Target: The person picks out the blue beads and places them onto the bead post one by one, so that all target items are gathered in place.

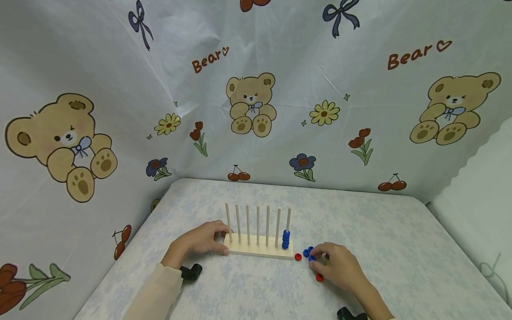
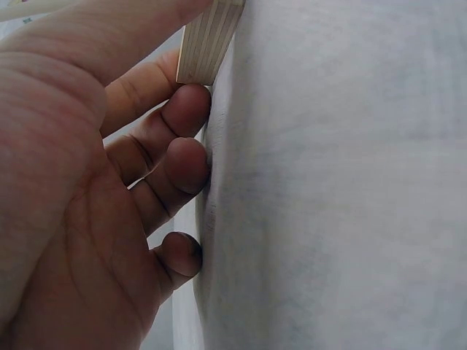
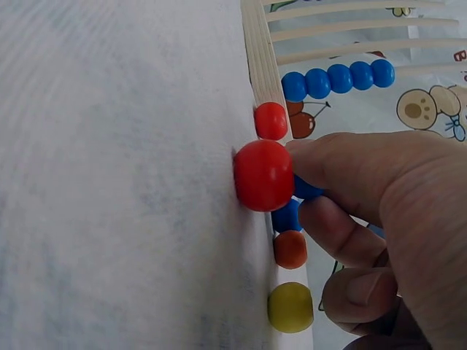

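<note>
A wooden peg board with a row of upright pegs stands on the table. Its rightmost peg carries several stacked blue beads. My left hand grips the board's left end, thumb in front and index finger behind; the other fingertips rest near the tabletop. To the right of the board, my right hand pinches a blue bead between thumb and index finger, low among loose beads. Around it lie a near red bead, a farther red bead, other blue beads, an orange bead and a yellow bead.
The table has a pale mottled cover. Behind it and at the left hangs a cloth printed with bears and flowers. A white cable hangs beyond the right edge.
</note>
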Tool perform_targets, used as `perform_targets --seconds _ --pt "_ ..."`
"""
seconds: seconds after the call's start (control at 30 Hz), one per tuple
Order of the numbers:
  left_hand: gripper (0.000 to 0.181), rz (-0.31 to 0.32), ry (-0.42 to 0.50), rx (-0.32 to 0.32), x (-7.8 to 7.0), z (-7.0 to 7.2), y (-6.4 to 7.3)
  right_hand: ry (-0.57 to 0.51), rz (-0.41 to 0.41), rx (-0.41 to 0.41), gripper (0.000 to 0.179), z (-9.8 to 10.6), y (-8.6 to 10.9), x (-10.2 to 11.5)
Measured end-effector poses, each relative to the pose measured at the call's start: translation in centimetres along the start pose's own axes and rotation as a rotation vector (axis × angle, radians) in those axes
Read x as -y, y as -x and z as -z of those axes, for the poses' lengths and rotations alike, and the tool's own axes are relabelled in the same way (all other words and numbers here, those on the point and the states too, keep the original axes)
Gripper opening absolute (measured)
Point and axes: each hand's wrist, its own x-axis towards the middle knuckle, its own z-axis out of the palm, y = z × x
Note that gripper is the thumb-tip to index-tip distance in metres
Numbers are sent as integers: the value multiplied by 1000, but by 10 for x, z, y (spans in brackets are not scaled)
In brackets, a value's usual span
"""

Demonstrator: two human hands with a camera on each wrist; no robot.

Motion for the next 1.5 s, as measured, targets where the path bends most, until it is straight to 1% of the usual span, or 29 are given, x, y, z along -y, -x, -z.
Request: perform_targets --seconds 0.17,0.3,0.53,0.73,0.87,1.07,1.13,1.2,1.4,1.5 --pt "41 -2 -6 2 0 0 0 -27 -12 -3 18 1 -1 -1" --pt "42 -6 -7 4 1 0 0 -33 1 -9 19 2 0 -1" --pt "42 -11 -8 6 0 0 -1 -73 20 -24 18 6 0 3" --pt "43 -8 -13 8 2 0 -2 -57 27 -45 18 10 -2 7" --pt "42 -1 0 13 3 -1 -3 -49 28 -57 18 12 -2 7" --pt "42 -8 5 10 4 -2 -2 -48 38 -63 18 14 -2 7" --pt "42 -13 8 7 4 -2 -2 -44 54 -78 19 15 -2 8" --pt "42 -4 3 6 4 -2 -2 -39 78 -107 19 16 -2 8" --pt "39 -10 2 8 5 -1 -2 -25 157 -244 24 19 -3 7" --pt "38 -16 -2 11 4 0 -3 -32 177 -287 25 20 -3 8"
